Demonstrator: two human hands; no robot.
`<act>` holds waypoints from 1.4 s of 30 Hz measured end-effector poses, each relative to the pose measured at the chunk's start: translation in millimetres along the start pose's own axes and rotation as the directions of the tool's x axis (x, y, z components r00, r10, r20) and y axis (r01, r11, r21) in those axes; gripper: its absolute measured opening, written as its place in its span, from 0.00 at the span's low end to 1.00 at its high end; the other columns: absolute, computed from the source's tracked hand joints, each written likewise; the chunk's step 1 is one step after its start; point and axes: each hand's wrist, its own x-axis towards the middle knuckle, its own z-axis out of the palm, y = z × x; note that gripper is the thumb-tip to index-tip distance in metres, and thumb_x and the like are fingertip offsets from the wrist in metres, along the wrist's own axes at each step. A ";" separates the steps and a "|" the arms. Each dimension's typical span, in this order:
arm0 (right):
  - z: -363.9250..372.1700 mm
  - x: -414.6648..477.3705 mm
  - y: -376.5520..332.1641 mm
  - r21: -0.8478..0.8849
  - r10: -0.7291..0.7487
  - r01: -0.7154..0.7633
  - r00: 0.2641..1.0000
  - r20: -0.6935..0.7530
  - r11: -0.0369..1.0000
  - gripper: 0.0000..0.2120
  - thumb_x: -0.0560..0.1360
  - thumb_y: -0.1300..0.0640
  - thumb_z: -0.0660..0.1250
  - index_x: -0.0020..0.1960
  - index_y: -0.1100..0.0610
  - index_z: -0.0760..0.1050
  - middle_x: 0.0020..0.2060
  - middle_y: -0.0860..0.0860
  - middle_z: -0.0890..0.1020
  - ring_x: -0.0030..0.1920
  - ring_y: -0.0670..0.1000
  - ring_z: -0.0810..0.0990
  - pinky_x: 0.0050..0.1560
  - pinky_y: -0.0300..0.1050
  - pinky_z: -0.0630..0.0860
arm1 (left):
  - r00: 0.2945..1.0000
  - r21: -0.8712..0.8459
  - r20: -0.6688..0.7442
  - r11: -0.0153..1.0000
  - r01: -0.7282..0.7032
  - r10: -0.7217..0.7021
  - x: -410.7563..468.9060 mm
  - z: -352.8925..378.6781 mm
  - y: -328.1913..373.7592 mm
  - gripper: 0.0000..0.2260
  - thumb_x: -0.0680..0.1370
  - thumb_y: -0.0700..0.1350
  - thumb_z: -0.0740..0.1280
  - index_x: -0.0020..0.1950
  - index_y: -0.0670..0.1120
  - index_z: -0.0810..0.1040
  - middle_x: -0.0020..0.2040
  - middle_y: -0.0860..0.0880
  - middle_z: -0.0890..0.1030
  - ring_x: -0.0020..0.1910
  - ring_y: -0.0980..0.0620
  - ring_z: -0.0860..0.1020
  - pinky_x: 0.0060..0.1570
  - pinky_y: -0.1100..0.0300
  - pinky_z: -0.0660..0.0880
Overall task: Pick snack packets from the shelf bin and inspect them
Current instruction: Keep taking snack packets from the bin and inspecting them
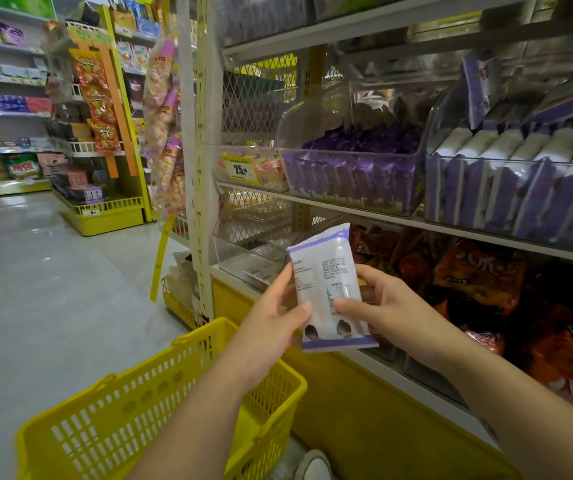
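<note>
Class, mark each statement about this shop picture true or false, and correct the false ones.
1. The left hand and right hand both hold one packet. True.
2. The basket is red. False: it is yellow.
3. The packet's small-print side faces the camera. True.
4. The clear bin above the packet holds orange packs. False: its packs are purple.
5. The packet lies in the basket. False: the hands hold it up.
</note>
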 end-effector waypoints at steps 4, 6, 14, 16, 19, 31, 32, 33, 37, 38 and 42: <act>12.1 -2.5 1.8 -0.189 -0.107 0.102 0.994 -0.014 0.977 0.16 0.77 0.53 0.67 0.59 0.35 0.71 0.52 0.35 0.83 0.51 0.40 0.83 0.44 0.33 0.78 | 1.000 0.245 -0.014 0.969 -0.004 0.008 -4.2 5.7 2.6 0.32 0.70 0.58 0.72 0.70 0.71 0.61 0.63 0.58 0.75 0.57 0.54 0.80 0.53 0.56 0.80; 16.3 -2.4 3.7 -0.151 -0.107 0.105 0.994 -0.004 0.983 0.15 0.79 0.54 0.64 0.61 0.36 0.70 0.53 0.36 0.82 0.53 0.40 0.82 0.45 0.32 0.77 | 1.000 0.317 -0.019 0.948 0.009 -0.004 -4.3 5.7 1.3 0.39 0.64 0.57 0.70 0.73 0.69 0.58 0.65 0.53 0.72 0.60 0.51 0.77 0.57 0.49 0.78; 23.3 -4.2 5.5 -0.270 -0.089 0.073 0.995 -0.047 0.960 0.20 0.80 0.55 0.62 0.71 0.44 0.67 0.58 0.43 0.81 0.56 0.43 0.81 0.56 0.49 0.80 | 0.990 0.327 -0.126 0.945 -0.021 0.065 -5.9 14.4 -4.1 0.36 0.68 0.48 0.67 0.75 0.60 0.61 0.55 0.57 0.81 0.50 0.47 0.83 0.49 0.43 0.81; 23.0 -4.5 4.3 -0.246 -0.092 0.079 0.995 -0.041 0.966 0.20 0.80 0.56 0.62 0.71 0.44 0.68 0.58 0.44 0.82 0.56 0.44 0.82 0.56 0.51 0.79 | 0.982 0.272 -0.178 0.962 -0.010 0.061 -3.2 12.0 -5.2 0.30 0.71 0.44 0.66 0.74 0.57 0.66 0.56 0.53 0.82 0.50 0.46 0.83 0.50 0.43 0.80; 22.1 -5.9 2.8 -0.215 -0.076 0.072 0.997 -0.011 0.974 0.19 0.80 0.56 0.62 0.70 0.45 0.69 0.57 0.45 0.83 0.55 0.46 0.83 0.56 0.52 0.80 | 0.974 0.164 -0.221 0.986 -0.011 0.048 -0.3 6.1 -7.0 0.18 0.78 0.38 0.62 0.65 0.55 0.74 0.49 0.52 0.86 0.47 0.50 0.85 0.43 0.53 0.82; 21.9 -9.5 2.5 -0.232 -0.108 0.129 0.989 0.102 0.964 0.18 0.79 0.51 0.62 0.65 0.34 0.69 0.58 0.38 0.81 0.57 0.42 0.80 0.58 0.45 0.79 | 0.933 0.141 -0.348 0.989 -0.045 0.092 -3.9 4.4 -1.7 0.09 0.82 0.46 0.60 0.52 0.45 0.78 0.47 0.45 0.85 0.45 0.45 0.84 0.47 0.46 0.82; 21.2 -9.1 3.0 -0.204 -0.103 0.123 0.989 0.108 0.971 0.17 0.80 0.53 0.62 0.65 0.35 0.70 0.58 0.39 0.81 0.57 0.43 0.81 0.58 0.44 0.79 | 0.935 0.137 -0.342 0.989 -0.047 0.092 -4.0 4.6 -1.3 0.09 0.82 0.48 0.60 0.53 0.45 0.78 0.48 0.45 0.84 0.45 0.45 0.84 0.48 0.45 0.81; 20.0 -8.8 3.7 -0.156 -0.091 0.108 0.990 0.112 0.982 0.18 0.80 0.55 0.61 0.65 0.37 0.70 0.58 0.40 0.82 0.57 0.44 0.81 0.57 0.43 0.79 | 0.941 0.129 -0.327 0.991 -0.047 0.087 -3.9 4.7 -1.2 0.09 0.82 0.49 0.60 0.54 0.47 0.78 0.49 0.46 0.84 0.46 0.46 0.84 0.48 0.46 0.82; 13.1 -6.5 10.1 0.133 0.006 -0.015 0.997 0.072 0.991 0.18 0.81 0.59 0.58 0.67 0.43 0.71 0.59 0.47 0.82 0.58 0.52 0.81 0.56 0.50 0.79 | 0.977 0.136 -0.170 0.985 -0.104 0.126 -3.5 8.5 -2.9 0.15 0.81 0.46 0.62 0.59 0.67 0.70 0.53 0.62 0.81 0.53 0.61 0.81 0.49 0.57 0.81; 11.1 -5.4 12.7 0.191 0.036 -0.045 0.998 0.049 0.981 0.18 0.81 0.60 0.57 0.67 0.43 0.71 0.59 0.49 0.82 0.58 0.54 0.81 0.58 0.55 0.77 | 0.976 0.203 -0.142 0.970 -0.132 0.163 -3.5 9.7 -4.7 0.20 0.81 0.44 0.64 0.61 0.70 0.67 0.56 0.65 0.79 0.57 0.62 0.78 0.52 0.59 0.80; 6.5 -3.8 18.7 0.316 0.117 -0.114 0.993 0.009 0.942 0.19 0.82 0.61 0.54 0.66 0.43 0.72 0.59 0.52 0.82 0.57 0.59 0.82 0.52 0.57 0.70 | 0.958 0.419 -0.098 0.884 -0.205 0.269 -4.5 13.4 -10.1 0.34 0.79 0.42 0.66 0.71 0.72 0.54 0.70 0.60 0.65 0.69 0.58 0.68 0.62 0.53 0.76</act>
